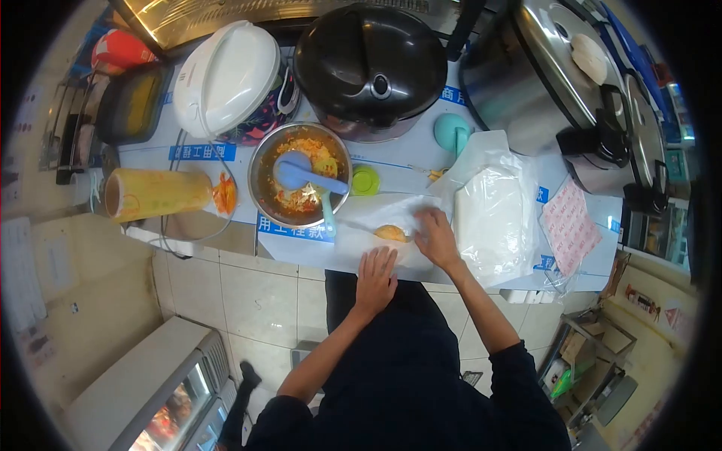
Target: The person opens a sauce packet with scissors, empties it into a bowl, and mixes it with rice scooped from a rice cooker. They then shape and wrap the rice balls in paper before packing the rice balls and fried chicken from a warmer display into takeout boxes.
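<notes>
Bun [390,233] sits on white paper [352,248], near counter [402,160] front edge; left hand [375,280] grip spread, nothing held; right hand [436,234] grip bent beside bun, can't tell if pinching paper; uneven tug could roll bun off

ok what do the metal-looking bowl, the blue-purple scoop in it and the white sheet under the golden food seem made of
Bowl: probably polished stainless steel, given its grey colour and bright rim highlights. Blue-purple scoop: likely smooth plastic, evenly coloured. White sheet: perhaps thin greaseproof paper, as it looks creased, but plastic film is possible.
</notes>
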A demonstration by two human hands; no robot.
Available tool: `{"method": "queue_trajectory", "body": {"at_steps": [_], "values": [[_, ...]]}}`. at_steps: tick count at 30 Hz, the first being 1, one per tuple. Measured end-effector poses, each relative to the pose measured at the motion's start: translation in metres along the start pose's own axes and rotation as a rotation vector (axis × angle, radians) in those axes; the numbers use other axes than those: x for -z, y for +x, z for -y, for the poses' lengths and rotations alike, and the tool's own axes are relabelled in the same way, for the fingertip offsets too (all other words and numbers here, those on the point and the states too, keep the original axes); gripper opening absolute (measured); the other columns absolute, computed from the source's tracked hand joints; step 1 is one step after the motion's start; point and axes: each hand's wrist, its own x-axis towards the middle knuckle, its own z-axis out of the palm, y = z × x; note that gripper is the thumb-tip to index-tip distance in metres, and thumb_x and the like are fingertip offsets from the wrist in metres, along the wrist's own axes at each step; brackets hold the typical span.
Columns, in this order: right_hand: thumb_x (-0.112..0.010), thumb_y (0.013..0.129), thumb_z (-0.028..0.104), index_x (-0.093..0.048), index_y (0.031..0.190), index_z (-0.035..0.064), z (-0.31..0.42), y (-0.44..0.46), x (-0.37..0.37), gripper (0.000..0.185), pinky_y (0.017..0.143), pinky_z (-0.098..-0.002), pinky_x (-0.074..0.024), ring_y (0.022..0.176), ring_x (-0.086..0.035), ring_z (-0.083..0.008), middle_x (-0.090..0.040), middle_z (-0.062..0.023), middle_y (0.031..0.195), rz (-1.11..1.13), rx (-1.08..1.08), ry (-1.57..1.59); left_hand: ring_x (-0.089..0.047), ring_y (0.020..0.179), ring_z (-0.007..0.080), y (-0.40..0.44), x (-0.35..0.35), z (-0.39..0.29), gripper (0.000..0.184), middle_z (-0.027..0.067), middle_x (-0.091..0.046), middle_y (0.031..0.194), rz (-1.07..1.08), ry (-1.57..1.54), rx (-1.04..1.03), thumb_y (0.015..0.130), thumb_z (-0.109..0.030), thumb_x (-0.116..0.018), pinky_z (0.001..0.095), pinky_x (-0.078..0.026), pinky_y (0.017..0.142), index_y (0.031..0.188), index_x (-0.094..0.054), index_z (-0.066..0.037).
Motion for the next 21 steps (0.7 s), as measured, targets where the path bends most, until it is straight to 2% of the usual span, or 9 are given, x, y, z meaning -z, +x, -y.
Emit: {"method": "queue_trajectory", "body": {"at_steps": [3, 4, 6, 8, 9, 11, 14, 20, 21], "values": [[-0.071, 0.074, 0.016, -0.055, 0.114, 0.0110, 0.013, 0.049, -0.009, 0.043, 0.090, -0.0437, -0.0419, 0.110, -0.049, -0.0321, -0.050, -0.0134, 0.119, -0.089, 0.203, -0.073, -0.030, 0.135, 0.0317, -0.002, -0.006, -0.003, 0.063, 0.0115, -0.037, 0.143, 0.040, 0.105, 0.037, 0.082, -0.018, -0.060, 0.0517, -0.018, 0.113, 0.141, -0.039, -0.009], [-0.071, 0.075, 0.017, -0.057, 0.110, 0.0102, 0.010, 0.061, -0.020, 0.038, 0.090, -0.0453, -0.0409, 0.108, -0.051, -0.0308, -0.053, -0.0121, 0.113, -0.045, 0.242, -0.138, -0.023, 0.141, 0.0297, -0.003, -0.007, -0.004, 0.069, 0.0110, -0.029, 0.151, 0.060, 0.135, 0.061, 0.082, -0.020, -0.058, 0.0515, -0.015, 0.115, 0.146, -0.033, -0.010], [-0.070, 0.076, 0.019, -0.059, 0.106, 0.0095, 0.009, 0.076, -0.029, 0.033, 0.091, -0.0468, -0.0399, 0.106, -0.053, -0.0296, -0.056, -0.0107, 0.107, 0.008, 0.295, -0.192, -0.021, 0.142, 0.0289, -0.003, -0.005, -0.007, 0.070, 0.0107, -0.027, 0.152, 0.074, 0.133, 0.084, 0.082, -0.020, -0.058, 0.0522, -0.015, 0.114, 0.146, -0.031, -0.010], [-0.069, 0.078, 0.021, -0.063, 0.101, 0.0087, 0.009, 0.084, -0.020, 0.026, 0.085, -0.0457, -0.0436, 0.101, -0.057, -0.0285, -0.060, -0.0080, 0.099, 0.334, 0.330, -0.210, -0.019, 0.143, 0.0281, -0.003, -0.001, -0.009, 0.071, 0.0104, -0.026, 0.153, 0.089, 0.131, 0.100, 0.083, -0.020, -0.057, 0.0529, -0.015, 0.114, 0.147, -0.030, -0.009], [-0.069, 0.078, 0.021, -0.063, 0.101, 0.0087, 0.010, 0.084, -0.015, 0.026, 0.085, -0.0457, -0.0436, 0.101, -0.057, -0.0285, -0.060, -0.0080, 0.099, 0.340, 0.338, -0.212, -0.019, 0.143, 0.0282, -0.003, 0.001, -0.011, 0.071, 0.0113, -0.026, 0.153, 0.100, 0.143, 0.107, 0.082, -0.021, -0.058, 0.0532, -0.014, 0.114, 0.146, -0.031, -0.008], [-0.067, 0.080, 0.018, -0.067, 0.095, 0.0092, 0.017, 0.081, -0.001, 0.018, 0.078, -0.0447, -0.0470, 0.095, -0.060, -0.0284, -0.063, -0.0061, 0.095, 0.523, 0.233, 0.114, -0.019, 0.144, 0.0283, -0.003, 0.001, -0.014, 0.071, 0.0122, -0.026, 0.153, 0.107, 0.153, 0.121, 0.082, -0.021, -0.059, 0.0534, -0.012, 0.114, 0.145, -0.031, -0.006], [-0.065, 0.080, 0.013, -0.064, 0.102, 0.0077, 0.024, 0.053, 0.005, 0.023, 0.075, -0.0414, -0.0502, 0.093, -0.062, -0.0297, -0.063, -0.0080, 0.099, 0.625, 0.383, -0.009, -0.019, 0.144, 0.0275, -0.002, -0.001, -0.017, 0.070, 0.0134, -0.029, 0.151, 0.109, 0.178, 0.135, 0.083, -0.022, -0.058, 0.0538, -0.012, 0.114, 0.145, -0.031, -0.005], [-0.062, 0.078, 0.007, -0.055, 0.115, 0.0028, 0.040, -0.039, -0.010, 0.037, 0.082, -0.0359, -0.0518, 0.103, -0.058, -0.0279, -0.059, -0.0123, 0.110, 0.202, 0.340, -0.009, -0.033, 0.135, 0.0280, 0.005, 0.024, -0.025, 0.059, 0.0129, -0.045, 0.135, 0.118, 0.223, 0.106, 0.079, -0.016, -0.061, 0.0477, -0.024, 0.111, 0.134, -0.043, -0.005], [-0.061, 0.078, 0.006, -0.055, 0.117, 0.0047, 0.037, -0.043, -0.013, 0.039, 0.085, -0.0368, -0.0494, 0.105, -0.055, -0.0285, -0.056, -0.0136, 0.111, 0.188, 0.354, 0.032, -0.037, 0.131, 0.0277, 0.014, 0.039, -0.023, 0.054, 0.0116, -0.047, 0.130, 0.173, 0.202, -0.102, 0.077, -0.013, -0.062, 0.0455, -0.028, 0.108, 0.129, -0.046, -0.006]]}}
